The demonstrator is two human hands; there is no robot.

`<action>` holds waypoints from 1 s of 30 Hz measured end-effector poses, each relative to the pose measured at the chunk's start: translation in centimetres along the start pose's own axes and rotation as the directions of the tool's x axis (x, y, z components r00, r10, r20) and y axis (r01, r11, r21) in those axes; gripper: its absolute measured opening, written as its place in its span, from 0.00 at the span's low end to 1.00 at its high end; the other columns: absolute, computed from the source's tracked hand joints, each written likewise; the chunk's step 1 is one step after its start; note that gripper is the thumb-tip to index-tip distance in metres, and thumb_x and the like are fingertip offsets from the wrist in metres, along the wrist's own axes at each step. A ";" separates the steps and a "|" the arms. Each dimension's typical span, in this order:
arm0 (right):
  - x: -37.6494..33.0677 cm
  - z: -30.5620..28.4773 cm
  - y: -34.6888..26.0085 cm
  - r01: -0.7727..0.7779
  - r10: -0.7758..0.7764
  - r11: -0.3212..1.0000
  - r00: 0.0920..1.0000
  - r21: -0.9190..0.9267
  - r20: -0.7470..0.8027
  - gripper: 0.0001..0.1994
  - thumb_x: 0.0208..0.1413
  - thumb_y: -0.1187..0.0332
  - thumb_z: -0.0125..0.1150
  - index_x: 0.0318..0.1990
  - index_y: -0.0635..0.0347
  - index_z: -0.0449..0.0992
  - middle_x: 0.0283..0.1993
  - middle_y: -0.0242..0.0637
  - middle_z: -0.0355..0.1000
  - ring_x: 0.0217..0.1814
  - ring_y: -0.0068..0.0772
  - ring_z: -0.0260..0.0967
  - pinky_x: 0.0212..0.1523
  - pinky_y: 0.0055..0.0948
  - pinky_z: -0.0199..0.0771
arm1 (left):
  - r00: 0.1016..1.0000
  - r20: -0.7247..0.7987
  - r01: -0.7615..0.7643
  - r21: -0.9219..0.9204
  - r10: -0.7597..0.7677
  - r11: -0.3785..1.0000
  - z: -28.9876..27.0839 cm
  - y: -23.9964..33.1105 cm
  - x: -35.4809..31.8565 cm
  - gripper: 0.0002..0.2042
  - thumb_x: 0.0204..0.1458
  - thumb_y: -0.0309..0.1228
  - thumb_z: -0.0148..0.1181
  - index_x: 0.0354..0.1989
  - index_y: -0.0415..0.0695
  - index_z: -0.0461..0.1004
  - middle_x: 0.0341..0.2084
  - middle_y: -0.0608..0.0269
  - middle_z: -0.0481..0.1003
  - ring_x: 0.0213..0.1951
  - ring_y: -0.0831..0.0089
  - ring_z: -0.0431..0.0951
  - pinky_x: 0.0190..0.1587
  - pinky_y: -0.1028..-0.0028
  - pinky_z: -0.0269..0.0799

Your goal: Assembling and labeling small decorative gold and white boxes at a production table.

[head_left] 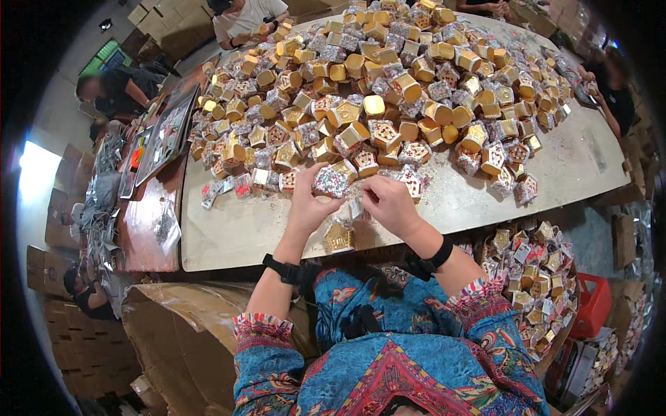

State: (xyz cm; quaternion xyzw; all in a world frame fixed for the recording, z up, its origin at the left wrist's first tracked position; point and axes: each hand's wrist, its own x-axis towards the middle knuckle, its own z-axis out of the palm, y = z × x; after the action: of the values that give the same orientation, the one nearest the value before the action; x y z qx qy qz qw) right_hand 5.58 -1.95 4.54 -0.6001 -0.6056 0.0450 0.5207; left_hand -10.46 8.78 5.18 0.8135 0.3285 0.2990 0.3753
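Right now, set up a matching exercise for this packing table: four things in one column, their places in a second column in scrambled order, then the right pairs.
Things:
1. left hand
2. gold hexagonal box
3. red crate
4. large cardboard carton

Places:
A. on the floor at the person's right, beside a heap of finished boxes
B. at the table's near edge, just below both hands
C. below the table's near edge, at the person's left
D. holding a patterned box at the heap's near edge

Pairs: 1-D, 2-B, 3-A, 4-C
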 end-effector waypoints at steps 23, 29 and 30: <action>-0.1 -0.1 -0.7 0.095 -0.093 0.989 0.995 -0.116 0.025 0.04 0.43 0.74 0.58 0.27 0.59 0.70 0.25 0.39 0.69 0.26 0.43 0.69 0.27 0.35 0.71 | 0.994 0.083 0.100 -0.316 -0.078 0.943 0.9 0.0 -1.0 0.37 0.32 0.26 0.70 0.57 0.42 0.63 0.49 0.58 0.63 0.50 0.69 0.68 0.50 0.72 0.69; -0.3 0.0 -0.9 0.095 -0.092 0.985 0.995 -0.142 0.027 0.04 0.42 0.73 0.59 0.26 0.59 0.70 0.24 0.38 0.68 0.26 0.42 0.69 0.27 0.35 0.71 | 0.995 0.066 0.087 -0.300 -0.070 0.950 1.0 -1.4 -1.3 0.37 0.32 0.27 0.70 0.57 0.42 0.63 0.48 0.57 0.64 0.49 0.68 0.68 0.50 0.71 0.69; -0.3 -0.2 -1.0 0.091 -0.087 0.984 0.996 -0.154 0.034 0.04 0.42 0.73 0.59 0.26 0.59 0.70 0.24 0.38 0.68 0.26 0.42 0.69 0.27 0.35 0.71 | 0.995 0.068 0.087 -0.301 -0.070 0.950 1.1 -1.1 -1.2 0.37 0.32 0.27 0.70 0.57 0.42 0.63 0.48 0.57 0.64 0.49 0.68 0.68 0.50 0.71 0.69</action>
State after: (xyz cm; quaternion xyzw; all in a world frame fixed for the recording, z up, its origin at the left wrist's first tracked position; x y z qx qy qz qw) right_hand 4.96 -2.52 5.13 -0.6103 -0.6405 -0.0175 0.4658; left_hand -10.76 7.99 3.39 0.7406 0.3000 0.3077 0.5165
